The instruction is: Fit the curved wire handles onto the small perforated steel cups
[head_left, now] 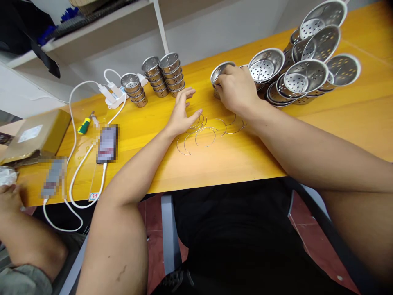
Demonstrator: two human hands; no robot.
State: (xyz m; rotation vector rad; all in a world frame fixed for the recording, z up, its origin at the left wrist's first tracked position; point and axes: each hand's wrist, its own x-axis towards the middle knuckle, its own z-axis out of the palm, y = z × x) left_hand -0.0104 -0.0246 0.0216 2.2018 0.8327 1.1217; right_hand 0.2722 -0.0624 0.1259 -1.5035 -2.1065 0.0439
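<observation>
My right hand (238, 88) has its fingers curled over the rim of a small perforated metal cup (217, 73), gripping it; the fingertips are partly hidden. Over the table my left hand (181, 112) hovers open with its fingers spread, holding nothing. Below and beside it lie several thin curved wire pieces (201, 130). Perforated cups (172, 67) stand in nested stacks just beyond the left hand. To the right of my right hand are larger, flared perforated cups (266, 65), some tilted and stacked on their sides.
The yellow table (239, 162) runs along a wall. At left are a white power strip (113, 96) with cables, a green-and-yellow screwdriver (84, 125), two phones (107, 143) and a cardboard box (39, 137). Another person's hand (10, 198) is at the far left.
</observation>
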